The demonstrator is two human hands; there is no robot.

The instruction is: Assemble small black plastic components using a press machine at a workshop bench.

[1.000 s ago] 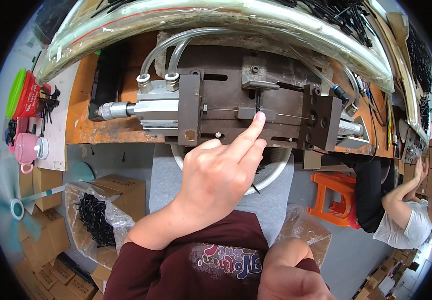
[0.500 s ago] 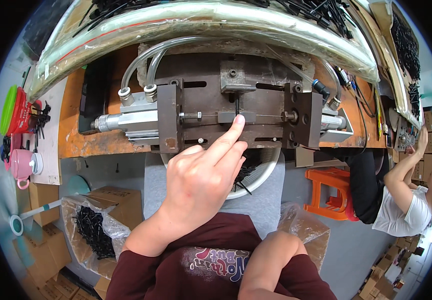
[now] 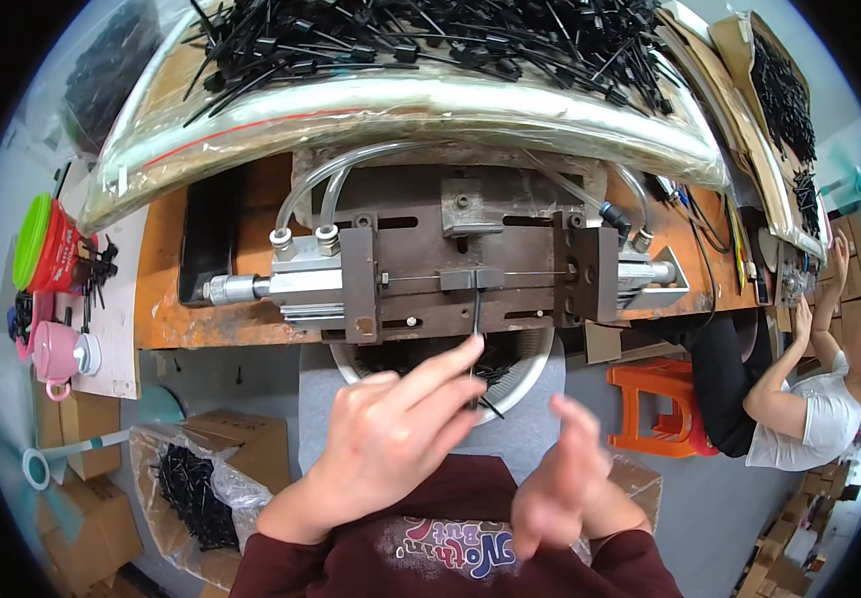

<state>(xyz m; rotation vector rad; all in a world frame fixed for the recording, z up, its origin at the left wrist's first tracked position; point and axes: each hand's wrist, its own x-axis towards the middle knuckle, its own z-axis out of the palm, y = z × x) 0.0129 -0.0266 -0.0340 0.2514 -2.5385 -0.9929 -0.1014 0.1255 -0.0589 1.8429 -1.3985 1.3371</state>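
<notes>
My left hand is below the metal fixture, index finger stretched forward and thumb hidden. Its fingertips meet the near end of a thin black plastic rod, which runs toward me from the small clamp block at the fixture's middle. Thin metal pins reach that block from both sides. My right hand is raised to the right of the left one, blurred, fingers apart and nothing seen in it. Beneath my left fingertips, on my lap, a white basin contains black rod parts.
Air cylinders with clear hoses flank the fixture. Behind it, a plastic-wrapped tray bears a heap of black parts. A lined carton of parts is at lower left. At right are an orange stool and another person.
My left hand has drawn back from the clamp block toward me. The black rod now points toward me, not away. My right hand has risen from my lap. The view has shifted.
</notes>
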